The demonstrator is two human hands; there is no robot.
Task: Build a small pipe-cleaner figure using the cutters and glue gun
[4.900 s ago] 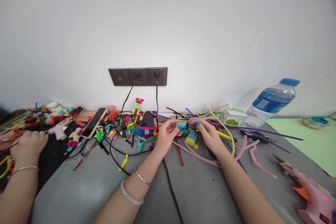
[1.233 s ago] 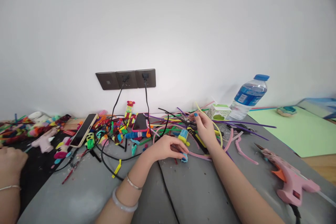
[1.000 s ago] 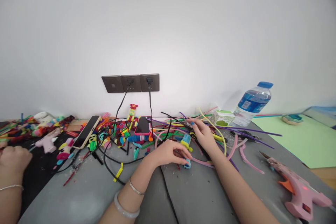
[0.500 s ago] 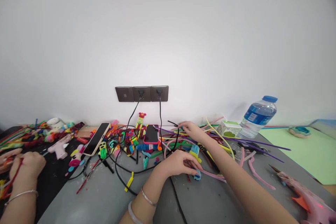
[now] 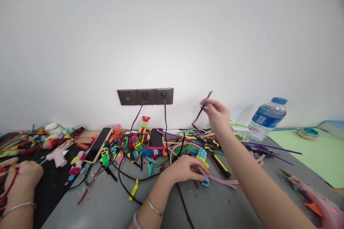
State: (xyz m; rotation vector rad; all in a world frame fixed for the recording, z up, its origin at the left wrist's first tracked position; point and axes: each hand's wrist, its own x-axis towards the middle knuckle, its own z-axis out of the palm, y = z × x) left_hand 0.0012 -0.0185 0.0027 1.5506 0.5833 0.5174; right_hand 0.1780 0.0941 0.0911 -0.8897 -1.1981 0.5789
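My right hand point(image 5: 218, 114) is raised against the wall, pinching a black pipe cleaner point(image 5: 201, 110) between thumb and fingertips. Lower down, my left hand point(image 5: 186, 169) is curled over the table, its fingers closed on a small light-blue fuzzy pipe-cleaner piece point(image 5: 205, 181); part of that piece is hidden by the fingertips. Just behind it lies a blue and yellow fuzzy piece point(image 5: 202, 156). Yellow-and-black pliers point(image 5: 218, 159) rest beneath my right forearm. Pink pipe cleaners point(image 5: 221, 181) stretch to the right of my left hand.
Another person's hand point(image 5: 24, 175) holds a red strand at far left. Phones point(image 5: 99, 145), small fuzzy figures point(image 5: 104, 156) and black cables point(image 5: 126, 189) spread across the table. A water bottle point(image 5: 268, 118), green paper point(image 5: 317, 157) and a pink hot glue gun point(image 5: 314, 200) are rightward.
My right hand has risen from the pipe-cleaner pile and moved right, now with the black pipe cleaner in it. The pliers' handles show more. My left hand stays on the light-blue piece.
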